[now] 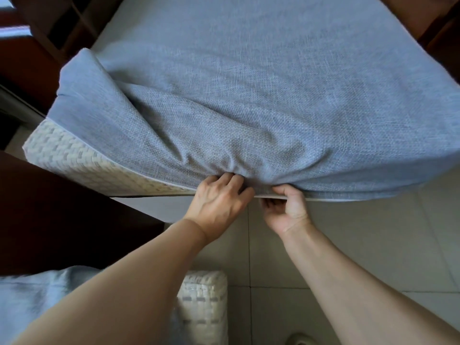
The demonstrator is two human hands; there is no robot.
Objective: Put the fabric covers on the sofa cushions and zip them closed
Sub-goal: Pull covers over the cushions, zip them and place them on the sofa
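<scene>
Pale tiled floor (348, 232) below. Large grey woven fabric cover (261, 95) sits over the cushion; white patterned underside (74, 160) exposed at left. Left hand (219, 197) bunches cover edge, right hand (286, 207) pinches the seam. Zipping seems partway; left stretch open.

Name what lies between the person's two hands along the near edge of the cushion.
In the head view, a short bunched stretch of the grey-blue cover at its edge seam lies between the left hand and right hand; nothing else.

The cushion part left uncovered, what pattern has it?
A cream basket-weave pattern with grey flecks, seen in the head view.
</scene>
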